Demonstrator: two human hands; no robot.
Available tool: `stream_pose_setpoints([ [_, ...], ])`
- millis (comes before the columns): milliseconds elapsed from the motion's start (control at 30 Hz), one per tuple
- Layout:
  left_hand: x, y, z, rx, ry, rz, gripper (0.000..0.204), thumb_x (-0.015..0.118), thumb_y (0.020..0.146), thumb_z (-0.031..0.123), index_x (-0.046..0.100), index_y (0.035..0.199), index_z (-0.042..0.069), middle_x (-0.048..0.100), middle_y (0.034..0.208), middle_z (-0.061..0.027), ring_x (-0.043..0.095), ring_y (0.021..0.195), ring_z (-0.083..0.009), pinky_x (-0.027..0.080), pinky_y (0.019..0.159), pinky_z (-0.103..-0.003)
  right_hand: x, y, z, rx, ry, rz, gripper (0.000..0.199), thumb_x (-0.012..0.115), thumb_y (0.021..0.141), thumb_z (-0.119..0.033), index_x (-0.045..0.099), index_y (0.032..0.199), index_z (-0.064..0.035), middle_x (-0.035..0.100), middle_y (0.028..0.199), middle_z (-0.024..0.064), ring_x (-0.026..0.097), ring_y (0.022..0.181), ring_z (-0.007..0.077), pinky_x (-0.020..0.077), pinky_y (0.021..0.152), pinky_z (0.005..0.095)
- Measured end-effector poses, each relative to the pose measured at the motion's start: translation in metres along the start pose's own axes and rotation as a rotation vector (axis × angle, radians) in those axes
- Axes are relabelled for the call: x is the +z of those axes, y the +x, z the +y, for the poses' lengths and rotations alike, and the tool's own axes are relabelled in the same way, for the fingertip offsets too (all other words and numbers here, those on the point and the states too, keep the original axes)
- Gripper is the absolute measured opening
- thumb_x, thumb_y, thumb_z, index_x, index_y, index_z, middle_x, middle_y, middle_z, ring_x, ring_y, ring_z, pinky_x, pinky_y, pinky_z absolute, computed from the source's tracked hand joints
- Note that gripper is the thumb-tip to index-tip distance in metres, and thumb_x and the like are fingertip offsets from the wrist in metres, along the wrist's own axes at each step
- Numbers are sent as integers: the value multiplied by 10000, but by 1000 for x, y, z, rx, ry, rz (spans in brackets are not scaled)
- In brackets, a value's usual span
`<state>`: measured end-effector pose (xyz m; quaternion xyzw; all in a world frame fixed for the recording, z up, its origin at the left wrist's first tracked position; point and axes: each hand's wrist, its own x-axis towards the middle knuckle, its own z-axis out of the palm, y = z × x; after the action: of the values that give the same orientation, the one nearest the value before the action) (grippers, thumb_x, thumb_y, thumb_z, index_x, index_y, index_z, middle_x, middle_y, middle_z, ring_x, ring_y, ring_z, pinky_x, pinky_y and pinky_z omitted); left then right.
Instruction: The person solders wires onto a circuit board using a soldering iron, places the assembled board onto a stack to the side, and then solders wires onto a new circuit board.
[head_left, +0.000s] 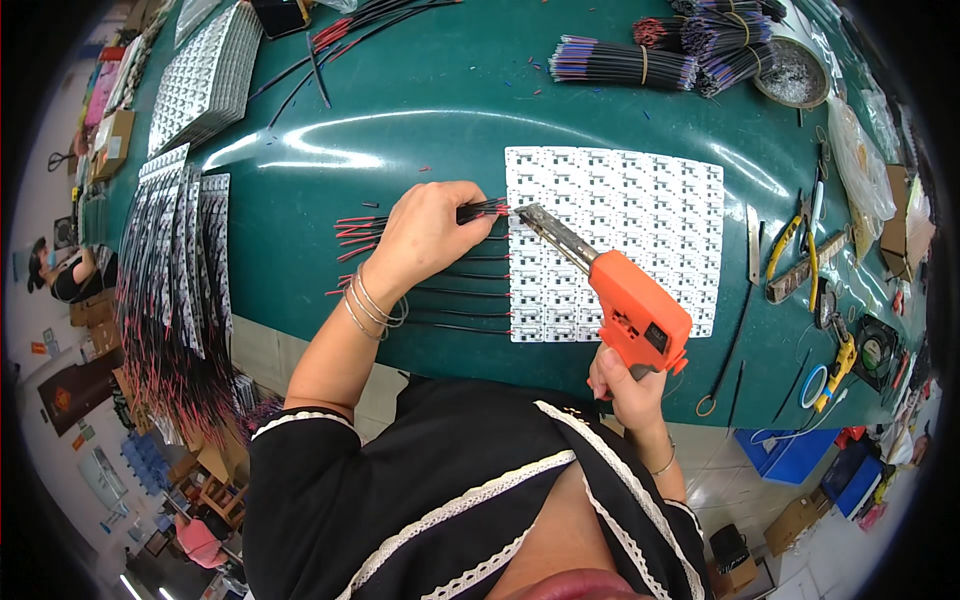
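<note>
In my left hand (pixel 428 232) I pinch a bunch of thin black wires (pixel 478 210) with red ends. Their tips meet the upper left edge of a white circuit board panel (pixel 615 250) that lies on the green table. My right hand (pixel 628 385) is wrapped around the grip of an orange soldering gun (pixel 640 308). Its metal tip points at the wire ends by the panel's edge, close to my left fingers; whether it touches them I cannot tell. Below my left hand, several black wires (pixel 460 291) run from the panel's left edge toward the left.
Finished-looking boards with hanging wires (pixel 165 290) drape over the table's left edge. A stack of white panels (pixel 205 75) stands at the far left. Wire bundles (pixel 625 63) and a round tin (pixel 795 72) sit at the back right. Yellow-handled pliers (pixel 785 245) and other tools lie right.
</note>
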<state>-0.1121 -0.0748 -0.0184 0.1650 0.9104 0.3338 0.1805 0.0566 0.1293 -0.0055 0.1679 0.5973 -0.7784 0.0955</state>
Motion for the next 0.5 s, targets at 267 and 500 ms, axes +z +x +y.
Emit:
stream_pose_setpoints([
  [267, 0, 1, 0, 11, 7, -4, 183, 623, 721, 152, 611, 770, -24, 575, 609, -144, 525, 504, -200, 408, 518, -296, -1, 2, 0, 10, -45, -28, 202, 495, 849, -118, 437, 952, 45, 447, 537, 37, 414, 406, 97, 361, 402, 225],
  [500, -1, 0, 2, -4, -11, 1, 187, 623, 717, 151, 604, 759, -30, 569, 602, -142, 522, 503, -205, 407, 517, -298, -4, -5, 3, -1, 73, -27, 241, 493, 850, -112, 422, 1007, 56, 432, 540, 38, 399, 401, 98, 350, 389, 231],
])
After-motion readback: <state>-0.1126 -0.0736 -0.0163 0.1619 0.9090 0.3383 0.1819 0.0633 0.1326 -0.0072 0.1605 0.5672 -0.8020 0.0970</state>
